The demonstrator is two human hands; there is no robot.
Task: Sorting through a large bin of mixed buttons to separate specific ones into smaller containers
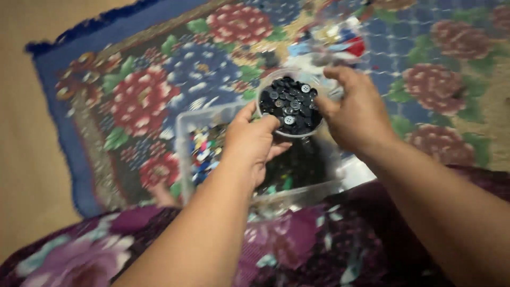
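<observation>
Looking down from the head camera: both hands raised over a clear plastic bin [187, 133], holding between them a small round clear tub [290, 104] heaped with dark buttons [291, 101]. Left hand [254, 142] at the tub's near-left rim, thumb over the edge, fingers [277, 153] curled underneath and mostly hidden by the hand's back. Right hand [355, 114] clasping the tub's right side, fingers wrapped behind it, tips out of sight. Bin below partly covered by both forearms; mixed coloured buttons [204, 151] showing at its left, a dark patch at its right, contents there too blurred to sort out. Beyond the tub, a smeared clear container [334, 40] with red, blue and yellow bits, too blurred to identify. Flowered blue rug [143, 95] under everything, cut off at the top and right; bare tan floor [26, 133] on the left. Purple flowered cloth [297, 244] across the near edge, cut off below.
</observation>
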